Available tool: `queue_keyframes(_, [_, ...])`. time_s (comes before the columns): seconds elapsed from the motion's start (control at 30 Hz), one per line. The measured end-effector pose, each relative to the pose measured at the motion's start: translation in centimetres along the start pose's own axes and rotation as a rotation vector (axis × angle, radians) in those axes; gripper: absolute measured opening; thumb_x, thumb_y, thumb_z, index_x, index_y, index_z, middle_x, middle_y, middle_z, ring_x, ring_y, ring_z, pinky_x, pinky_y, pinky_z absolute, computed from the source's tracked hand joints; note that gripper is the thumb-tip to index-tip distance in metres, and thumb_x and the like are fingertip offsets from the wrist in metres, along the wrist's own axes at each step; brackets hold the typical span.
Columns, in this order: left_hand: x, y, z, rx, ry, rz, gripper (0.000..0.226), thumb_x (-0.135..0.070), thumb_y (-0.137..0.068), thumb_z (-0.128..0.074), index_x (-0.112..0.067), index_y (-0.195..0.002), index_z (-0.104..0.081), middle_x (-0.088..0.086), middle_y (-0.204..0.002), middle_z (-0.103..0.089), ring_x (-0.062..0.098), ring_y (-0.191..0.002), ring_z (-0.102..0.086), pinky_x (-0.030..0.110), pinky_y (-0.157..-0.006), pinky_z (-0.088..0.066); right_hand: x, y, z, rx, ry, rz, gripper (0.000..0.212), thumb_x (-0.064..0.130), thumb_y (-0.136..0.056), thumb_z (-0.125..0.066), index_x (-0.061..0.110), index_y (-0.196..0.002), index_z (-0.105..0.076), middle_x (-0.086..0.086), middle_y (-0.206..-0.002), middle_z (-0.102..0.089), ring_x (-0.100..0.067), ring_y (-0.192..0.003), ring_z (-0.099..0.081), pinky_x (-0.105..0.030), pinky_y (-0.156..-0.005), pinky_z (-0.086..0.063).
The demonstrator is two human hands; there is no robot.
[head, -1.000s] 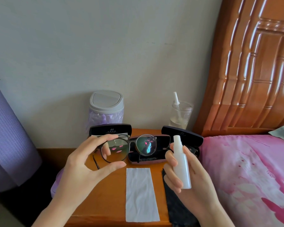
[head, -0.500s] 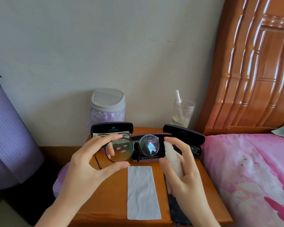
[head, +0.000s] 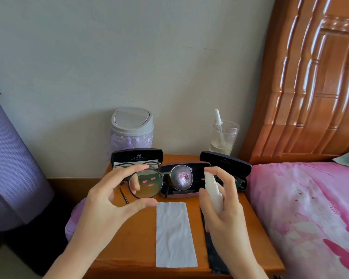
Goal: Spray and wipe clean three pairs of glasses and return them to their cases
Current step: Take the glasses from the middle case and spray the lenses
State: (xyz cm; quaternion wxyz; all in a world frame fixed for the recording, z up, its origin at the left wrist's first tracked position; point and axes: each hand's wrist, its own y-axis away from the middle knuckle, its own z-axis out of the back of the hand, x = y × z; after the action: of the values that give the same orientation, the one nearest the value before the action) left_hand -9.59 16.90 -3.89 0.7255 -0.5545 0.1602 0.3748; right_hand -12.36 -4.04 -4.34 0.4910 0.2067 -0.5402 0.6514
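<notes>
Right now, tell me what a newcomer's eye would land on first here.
Dead centre, the left hand holds glasses up over the wooden nightstand, one lens speckled with droplets. Right beside that lens, the right hand grips a white spray bottle. A bright pink bedspread fills the right side, below a glossy wooden headboard.

counter (head: 137, 238) standing left of bed (head: 310, 208) | left case (head: 137, 157), middle case (head: 196, 184), right case (head: 226, 163) sitting open across counter back | bin (head: 132, 127) standing behind left case, cup (head: 224, 140) behind right case | cloth (head: 174, 234) lying front centre, second cloth (head: 212, 254) lying just right of it | left hand (head: 107, 200) holding glasses (head: 147, 184) before left and middle cases | right hand (head: 224, 214) holding spray bottle (head: 213, 190) just right of glasses
</notes>
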Motion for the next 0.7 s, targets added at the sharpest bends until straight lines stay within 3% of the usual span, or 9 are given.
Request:
queue_keyframes(0.23, [0.3,0.1,-0.1,0.007,-0.015,0.0,0.06,-0.052,-0.063,-0.072,-0.031,-0.117,-0.06,-0.015,-0.077,-0.053,0.009,-0.08,-0.055,0.006,-0.085,-0.041,0.1,-0.1,0.2,-0.022,0.014,0.039,0.056,0.012,-0.092,-0.054,0.064,-0.105,-0.037,-0.004,-0.074,-0.055,-0.015,-0.044,-0.042,-0.04,-0.04,-0.04])
queue_keyframes(0.37, [0.1,0.2,-0.4,0.01,-0.046,-0.011,0.056,-0.053,-0.063,-0.073,-0.038,-0.116,-0.06,-0.014,-0.077,-0.052,0.012,-0.081,-0.055,0.007,-0.085,-0.041,0.7,0.6,-0.6,0.037,0.053,0.103,0.051,0.015,-0.092,-0.054,0.06,-0.109,-0.039,-0.001,-0.071,-0.058,-0.01,-0.041,-0.037,-0.029,-0.04,-0.029])
queue_keyframes(0.47, [0.1,0.4,-0.7,0.029,-0.073,-0.023,0.058,-0.055,-0.064,-0.071,-0.033,-0.117,-0.061,-0.018,-0.078,-0.05,0.011,-0.082,-0.056,0.009,-0.087,-0.042,1.1,1.1,-1.5,0.086,0.087,0.11,0.046,0.025,-0.092,-0.053,0.063,-0.109,-0.035,-0.004,-0.068,-0.057,-0.011,-0.041,-0.038,-0.02,-0.043,-0.027])
queue_keyframes(0.57, [0.1,0.5,-1.0,0.039,-0.077,-0.034,0.06,-0.054,-0.064,-0.071,-0.027,-0.117,-0.062,-0.02,-0.078,-0.048,0.01,-0.081,-0.055,0.012,-0.088,-0.043,1.4,1.2,-1.9,0.108,0.107,0.123,0.033,0.047,-0.084,-0.042,0.067,-0.108,-0.031,-0.001,-0.067,-0.052,-0.012,-0.041,-0.039,-0.015,-0.043,-0.025])
queue_keyframes(0.7, [0.0,0.5,-1.1,0.028,-0.086,-0.029,0.06,-0.055,-0.063,-0.071,-0.027,-0.116,-0.063,-0.023,-0.08,-0.049,0.007,-0.084,-0.055,0.01,-0.087,-0.042,1.3,1.2,-1.9,0.068,0.095,0.138,0.034,0.043,-0.089,-0.047,0.066,-0.109,-0.032,-0.003,-0.066,-0.055,-0.014,-0.04,-0.038,-0.017,-0.041,-0.024])
